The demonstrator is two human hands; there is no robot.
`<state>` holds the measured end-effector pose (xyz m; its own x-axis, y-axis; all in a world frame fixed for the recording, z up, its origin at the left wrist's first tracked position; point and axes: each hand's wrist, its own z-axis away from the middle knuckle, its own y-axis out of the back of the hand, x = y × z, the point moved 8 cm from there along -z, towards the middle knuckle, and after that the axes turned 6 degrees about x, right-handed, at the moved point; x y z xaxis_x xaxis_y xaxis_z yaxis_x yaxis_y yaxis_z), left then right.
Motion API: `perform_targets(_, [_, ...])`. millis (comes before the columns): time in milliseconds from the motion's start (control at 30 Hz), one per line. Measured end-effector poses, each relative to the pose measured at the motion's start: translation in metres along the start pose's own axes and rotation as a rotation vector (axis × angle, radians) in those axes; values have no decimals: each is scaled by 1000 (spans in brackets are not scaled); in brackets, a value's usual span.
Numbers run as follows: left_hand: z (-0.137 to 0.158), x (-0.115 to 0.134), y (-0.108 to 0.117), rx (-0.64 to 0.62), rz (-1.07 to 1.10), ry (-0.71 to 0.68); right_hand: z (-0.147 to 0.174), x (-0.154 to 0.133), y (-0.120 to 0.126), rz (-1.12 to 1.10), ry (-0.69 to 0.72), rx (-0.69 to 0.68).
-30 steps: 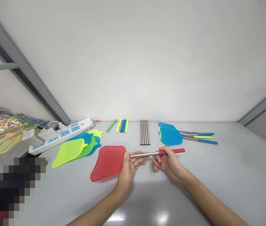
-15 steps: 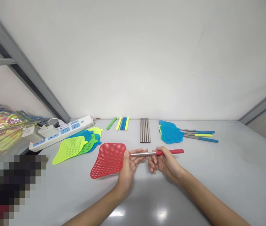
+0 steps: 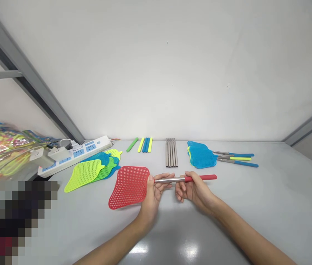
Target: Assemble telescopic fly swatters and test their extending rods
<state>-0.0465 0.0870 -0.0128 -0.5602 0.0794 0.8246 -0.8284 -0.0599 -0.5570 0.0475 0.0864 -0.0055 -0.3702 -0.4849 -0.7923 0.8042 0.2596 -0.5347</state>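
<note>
Red swatter [image 3: 129, 187] in both hands: the left hand [image 3: 150, 202] holds its neck, the right hand [image 3: 198, 191] seems to pinch its grip [image 3: 209, 177]. Rods [image 3: 171, 154] lie far, other swatters [image 3: 203, 158] far right.

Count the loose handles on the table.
5, from left to right: a green handle set apart, slanted; then, close together, a yellow handle, a blue handle, a second blue handle and a second yellow handle. None in this row looks hidden.

Left hand [image 3: 153, 197] and right hand [image 3: 198, 192], close but apart.
The left thumb presses on top, its fingers stretched out loosely; the right hand pinches, its lower fingers curled inward; both forearms [image 3: 117, 239] slant upward.
</note>
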Motion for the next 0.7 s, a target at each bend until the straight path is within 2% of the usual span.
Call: perform_targets(700, [4,4,-2,11,-90,-14,1,-2,-1,-12,16,2])
